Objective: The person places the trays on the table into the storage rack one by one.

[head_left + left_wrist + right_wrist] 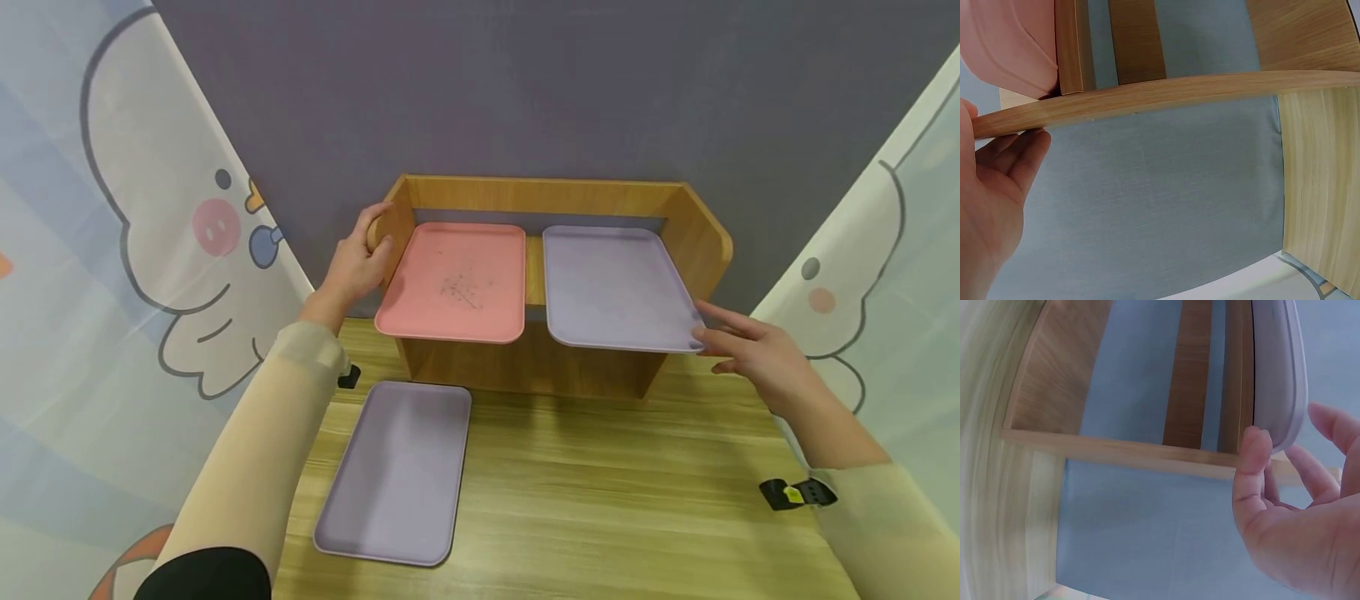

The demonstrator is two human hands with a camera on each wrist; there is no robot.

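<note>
A small wooden shelf [555,354] stands against the grey backdrop. On its top level lie a pink tray [491,258] with a dark plant print, at left, and a light purple tray [611,283], at right; both jut past the front. My left hand [357,262] grips the shelf's left side panel [1172,94], with fingers on the outer face. My right hand [757,358] is at the purple tray's front right corner, its fingertips touching the edge. In the right wrist view, one digit meets the tray corner [1282,419] while the other fingers are spread.
Another purple tray [397,475] lies on the wood-grain table [600,483], in front of the shelf's left part. Cartoon-printed cloths hang at left [187,333] and right [862,275]. The grey backdrop [525,92] rises behind the shelf.
</note>
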